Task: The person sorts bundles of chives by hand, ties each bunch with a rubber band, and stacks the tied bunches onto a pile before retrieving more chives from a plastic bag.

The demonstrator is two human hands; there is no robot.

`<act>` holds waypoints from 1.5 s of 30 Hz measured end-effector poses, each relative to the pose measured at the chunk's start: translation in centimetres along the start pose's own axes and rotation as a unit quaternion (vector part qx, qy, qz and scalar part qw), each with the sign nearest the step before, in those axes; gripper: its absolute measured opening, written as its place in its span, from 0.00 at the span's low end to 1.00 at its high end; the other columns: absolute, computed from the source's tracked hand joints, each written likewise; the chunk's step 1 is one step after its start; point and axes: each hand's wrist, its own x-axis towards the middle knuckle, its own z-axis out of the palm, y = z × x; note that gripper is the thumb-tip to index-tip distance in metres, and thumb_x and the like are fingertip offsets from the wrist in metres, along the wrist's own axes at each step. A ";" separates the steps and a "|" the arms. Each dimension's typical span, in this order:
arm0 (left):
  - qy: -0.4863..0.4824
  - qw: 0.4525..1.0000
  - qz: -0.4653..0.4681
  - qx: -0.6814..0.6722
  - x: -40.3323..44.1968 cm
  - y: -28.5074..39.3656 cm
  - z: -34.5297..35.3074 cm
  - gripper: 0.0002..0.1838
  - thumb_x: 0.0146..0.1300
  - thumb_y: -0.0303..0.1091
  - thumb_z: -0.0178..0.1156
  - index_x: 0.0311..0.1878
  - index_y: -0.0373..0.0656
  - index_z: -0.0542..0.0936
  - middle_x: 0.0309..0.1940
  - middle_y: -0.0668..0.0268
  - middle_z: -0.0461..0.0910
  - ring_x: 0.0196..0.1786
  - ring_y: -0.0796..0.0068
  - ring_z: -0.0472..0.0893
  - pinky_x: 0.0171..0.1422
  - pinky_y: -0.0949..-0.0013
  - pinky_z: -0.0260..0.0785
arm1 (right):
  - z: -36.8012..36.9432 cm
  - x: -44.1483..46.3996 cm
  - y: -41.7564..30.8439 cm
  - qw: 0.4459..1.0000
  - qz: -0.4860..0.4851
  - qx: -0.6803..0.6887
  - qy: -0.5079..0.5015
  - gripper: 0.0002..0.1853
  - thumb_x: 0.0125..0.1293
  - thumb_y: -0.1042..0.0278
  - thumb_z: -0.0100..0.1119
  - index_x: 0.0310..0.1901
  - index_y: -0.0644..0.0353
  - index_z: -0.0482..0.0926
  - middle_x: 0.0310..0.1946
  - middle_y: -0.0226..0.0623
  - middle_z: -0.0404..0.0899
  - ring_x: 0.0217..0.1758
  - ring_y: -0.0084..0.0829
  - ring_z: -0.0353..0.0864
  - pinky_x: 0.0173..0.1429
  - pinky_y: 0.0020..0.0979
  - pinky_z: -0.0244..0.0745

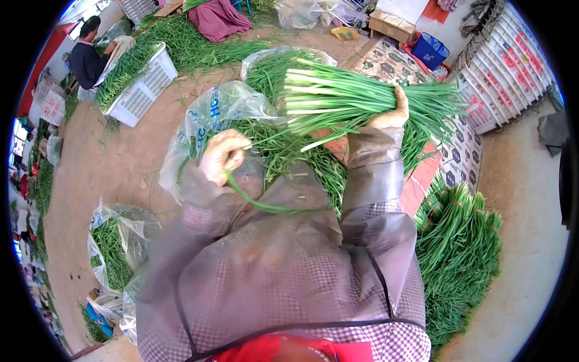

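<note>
My right hand is wrapped around a thick bunch of garlic chives, holding it up sideways with the pale stem ends pointing left and the green leaves right. Closed in a pinch, my left hand grips a single long chive leaf that hangs down across my lap. Below both hands, loose chives lie in a heap over my knees. A clear plastic bag with blue print stands just beyond my left hand.
Tied chive bundles are piled at my right. Another bag of greens sits on the floor at left. Farther back, a person works beside a white crate of chives. A blue basket stands at the back right.
</note>
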 end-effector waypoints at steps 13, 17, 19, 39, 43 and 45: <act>-0.008 0.846 0.024 0.533 1.4 -3.3 -3.0 0.13 0.55 0.31 0.60 0.44 0.41 0.82 0.28 0.68 0.80 0.35 0.75 0.79 0.44 0.70 0.72 | -3.5 2.6 -3.4 0.999 0.032 -0.009 -0.013 0.17 0.50 0.61 0.61 0.41 0.62 0.80 0.44 0.49 0.81 0.50 0.53 0.78 0.59 0.62 0.70; -0.058 0.956 0.060 0.280 3.4 -2.6 3.6 0.18 0.67 0.34 0.58 0.57 0.37 0.77 0.44 0.65 0.80 0.41 0.77 0.79 0.47 0.74 0.72 | -2.6 1.1 -2.3 0.998 0.040 -0.012 -0.056 0.21 0.52 0.60 0.61 0.45 0.67 0.80 0.44 0.51 0.81 0.48 0.52 0.79 0.57 0.58 0.72; -0.043 0.954 0.126 0.268 4.3 -3.8 4.9 0.16 0.67 0.33 0.59 0.53 0.32 0.77 0.40 0.65 0.81 0.39 0.79 0.78 0.47 0.75 0.72 | -3.0 1.3 -2.0 0.996 0.066 0.001 -0.059 0.21 0.52 0.61 0.60 0.45 0.67 0.79 0.43 0.50 0.81 0.47 0.51 0.80 0.56 0.56 0.73; -0.093 0.928 0.033 0.361 3.3 -2.5 0.6 0.21 0.62 0.38 0.65 0.56 0.40 0.76 0.46 0.62 0.79 0.45 0.74 0.79 0.52 0.70 0.73 | -3.0 2.4 -2.7 0.940 0.098 0.035 -0.326 0.30 0.60 0.58 0.58 0.61 0.63 0.65 0.41 0.36 0.75 0.47 0.36 0.77 0.58 0.48 0.73; -0.107 0.985 0.013 0.132 3.9 -4.5 3.7 0.14 0.63 0.32 0.63 0.48 0.33 0.79 0.34 0.64 0.80 0.34 0.76 0.77 0.40 0.73 0.71 | -1.4 -0.2 0.0 0.935 0.133 0.060 -0.323 0.31 0.60 0.56 0.58 0.63 0.60 0.64 0.43 0.31 0.74 0.49 0.33 0.73 0.62 0.47 0.68; -0.107 0.980 0.038 0.163 3.8 -4.6 3.2 0.09 0.63 0.31 0.63 0.41 0.35 0.81 0.27 0.67 0.79 0.29 0.77 0.76 0.36 0.73 0.68 | -1.0 -0.8 0.6 0.940 0.133 0.084 -0.302 0.32 0.60 0.57 0.59 0.64 0.60 0.63 0.42 0.28 0.74 0.49 0.30 0.73 0.62 0.43 0.66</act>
